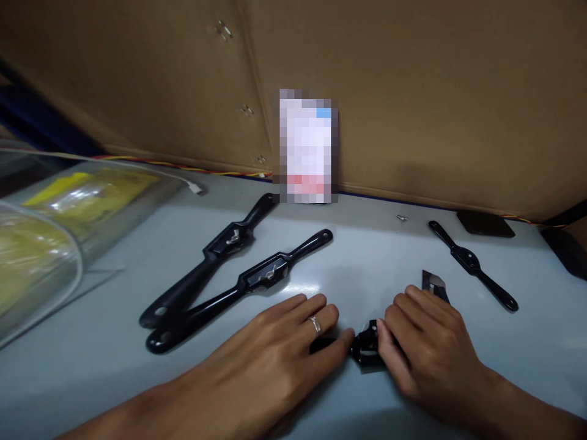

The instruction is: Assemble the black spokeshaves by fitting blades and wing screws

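Observation:
A black spokeshave (367,349) is low on the table between my hands. My left hand (298,342), a ring on one finger, is closed round one of its handles. With thumb and curled fingers, my right hand (431,348) grips the spokeshave's other side, hiding that handle. A flat metal blade-like piece (435,283) shows just beyond my right knuckles; whether the hand holds it I cannot tell. Left of my hands lie two more black spokeshaves with wing screws, the nearer (263,274) and the farther (227,239), their handles crossing.
A slim black spokeshave body (468,260) lies at the right, near a dark flat block (486,223). A small screw (402,218) sits at the back. Yellow items in clear plastic (92,208) and a white cable (195,186) are at left. A blurred-out panel (307,146) leans against cardboard (413,91).

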Motion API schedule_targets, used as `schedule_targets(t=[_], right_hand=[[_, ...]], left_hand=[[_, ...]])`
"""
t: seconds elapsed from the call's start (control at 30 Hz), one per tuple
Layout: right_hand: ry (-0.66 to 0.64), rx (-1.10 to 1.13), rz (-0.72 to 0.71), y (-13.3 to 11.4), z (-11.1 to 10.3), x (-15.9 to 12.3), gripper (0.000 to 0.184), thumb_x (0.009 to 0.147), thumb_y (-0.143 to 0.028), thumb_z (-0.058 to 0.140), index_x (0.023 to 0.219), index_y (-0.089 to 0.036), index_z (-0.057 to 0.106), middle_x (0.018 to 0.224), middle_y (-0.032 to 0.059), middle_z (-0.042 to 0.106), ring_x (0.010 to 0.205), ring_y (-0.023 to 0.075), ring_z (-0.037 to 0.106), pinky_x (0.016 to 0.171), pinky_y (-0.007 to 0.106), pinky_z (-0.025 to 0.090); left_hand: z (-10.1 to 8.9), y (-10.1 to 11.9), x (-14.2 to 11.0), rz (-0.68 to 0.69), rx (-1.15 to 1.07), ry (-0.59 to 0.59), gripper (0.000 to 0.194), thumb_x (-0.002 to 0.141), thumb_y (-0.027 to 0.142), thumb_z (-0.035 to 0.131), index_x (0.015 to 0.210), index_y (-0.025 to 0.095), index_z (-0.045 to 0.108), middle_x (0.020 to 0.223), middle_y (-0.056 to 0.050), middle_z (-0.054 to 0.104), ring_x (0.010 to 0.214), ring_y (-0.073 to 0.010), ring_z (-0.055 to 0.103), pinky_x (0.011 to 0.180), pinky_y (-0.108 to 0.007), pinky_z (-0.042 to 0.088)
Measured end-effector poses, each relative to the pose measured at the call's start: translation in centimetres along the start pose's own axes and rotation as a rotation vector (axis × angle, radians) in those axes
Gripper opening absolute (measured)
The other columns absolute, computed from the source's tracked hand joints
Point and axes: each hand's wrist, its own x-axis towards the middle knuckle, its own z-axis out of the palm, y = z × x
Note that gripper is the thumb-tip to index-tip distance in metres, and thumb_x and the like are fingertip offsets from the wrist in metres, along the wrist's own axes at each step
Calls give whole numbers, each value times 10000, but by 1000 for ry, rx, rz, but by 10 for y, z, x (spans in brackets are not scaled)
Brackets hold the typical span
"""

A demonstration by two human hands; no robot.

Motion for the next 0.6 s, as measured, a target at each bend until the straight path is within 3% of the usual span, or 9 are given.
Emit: schedule_targets(t=[0.1,0.23,0.33,0.4,0.5,0.6], right_hand=[[85,19,-10,-2,4,0,320,898,-68,508,608,-202,534,589,15,487,591,163,394,566,351,300],[126,302,123,4,-3,4,377,930,-96,505,565,-191,483,544,-33,431,528,110,367,526,313,293],[51,584,233,11,-14,9,263,940,-150,573,682,-168,623,606,-41,520,547,82,456,517,248,335],[-47,735,231,14,-17,11,159,938,-170,614,831,-177,730,691,-22,623,622,86,552,569,219,398],[-131,786,213,14,-15,13,164,930,-154,625,859,-187,769,733,0,686,698,104,613,649,230,442],[-153,759,320,13,-10,12,140,883,-127,641,785,-176,729,699,-12,678,653,100,596,618,231,426]], left_hand=[[0,0,0,4,1,6,322,917,4,404,1102,110,646,849,-66,595,744,-224,539,652,-355,474],[-1,2,2,-10,-12,4,312,912,-8,378,1025,122,637,848,-67,591,742,-218,537,643,-340,461],[-1,2,2,-4,-16,0,302,903,-12,390,1011,129,635,838,-62,580,731,-212,528,629,-329,452],[0,1,0,-2,-17,-1,298,902,-16,397,1015,128,633,825,-56,572,720,-209,522,622,-325,447],[0,0,-1,-1,-25,16,326,896,-28,384,1046,121,632,830,-58,574,721,-208,520,623,-324,446],[0,-1,-1,2,-16,3,343,891,-27,393,1093,113,633,858,-67,592,749,-211,534,645,-325,462]])
